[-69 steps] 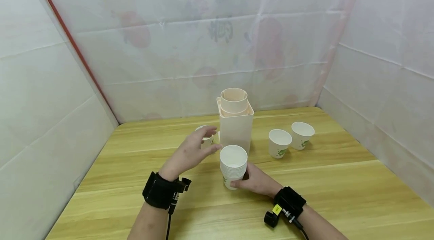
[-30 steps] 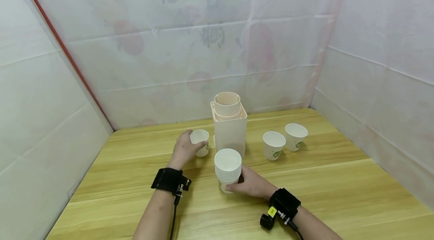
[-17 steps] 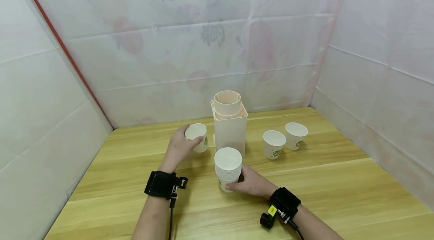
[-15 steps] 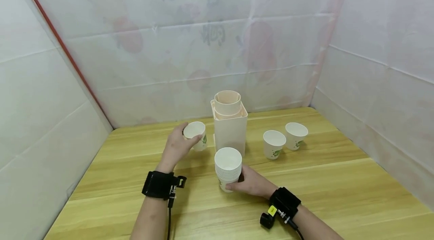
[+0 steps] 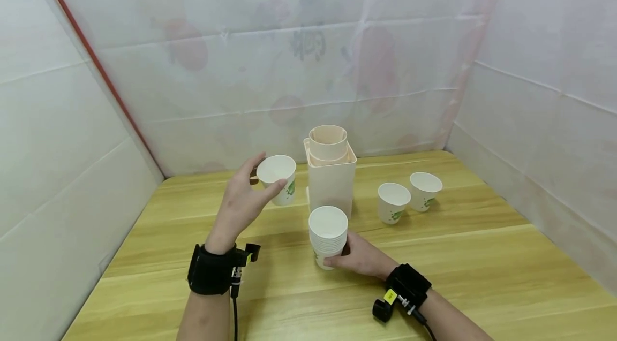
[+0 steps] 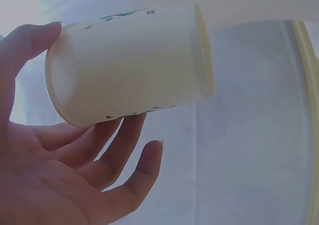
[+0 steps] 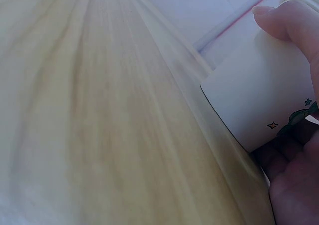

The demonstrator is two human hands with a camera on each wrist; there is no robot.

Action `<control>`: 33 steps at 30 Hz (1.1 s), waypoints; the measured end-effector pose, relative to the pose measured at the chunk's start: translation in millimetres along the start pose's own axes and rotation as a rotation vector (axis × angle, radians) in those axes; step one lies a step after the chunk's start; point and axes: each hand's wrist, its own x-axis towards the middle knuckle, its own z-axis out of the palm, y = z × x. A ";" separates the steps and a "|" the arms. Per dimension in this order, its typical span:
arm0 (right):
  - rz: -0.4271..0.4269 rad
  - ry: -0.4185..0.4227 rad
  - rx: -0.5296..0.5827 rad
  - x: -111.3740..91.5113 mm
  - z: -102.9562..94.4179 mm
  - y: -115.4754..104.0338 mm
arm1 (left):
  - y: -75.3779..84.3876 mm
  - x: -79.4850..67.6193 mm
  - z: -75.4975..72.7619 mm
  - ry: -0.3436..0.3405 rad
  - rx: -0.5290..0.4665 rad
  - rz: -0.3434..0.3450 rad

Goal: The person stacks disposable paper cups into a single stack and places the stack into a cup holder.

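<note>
My left hand holds a white paper cup near its rim, thumb on one side and fingers on the other. In the left wrist view this cup has small green prints, and its base is off the table. My right hand grips a stack of nested paper cups low on its side, in front of the box. The right wrist view shows the bottom cup of the stack with its base close to the wood, thumb and fingers around it.
A cream square box with a round tube rising from its top stands behind the stack. Two single paper cups, one nearer and one farther, stand to its right. The wooden table ends at white sheet walls.
My left hand reached the single cup left of the box, took hold of it and raised it off the table, slightly leftward. The right hand stays on the stack.
</note>
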 end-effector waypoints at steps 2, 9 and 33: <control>0.001 0.008 0.002 -1.1 -1.1 -0.3 | 8.3 -2.8 -0.3 -0.006 -0.031 0.030; 0.001 0.014 -0.002 -2.7 -3.4 -0.5 | 52.3 -14.8 2.8 -0.115 -0.128 0.154; 0.000 -0.010 -0.008 -2.8 -5.4 0.0 | 64.0 -17.9 27.0 -0.436 -0.225 0.257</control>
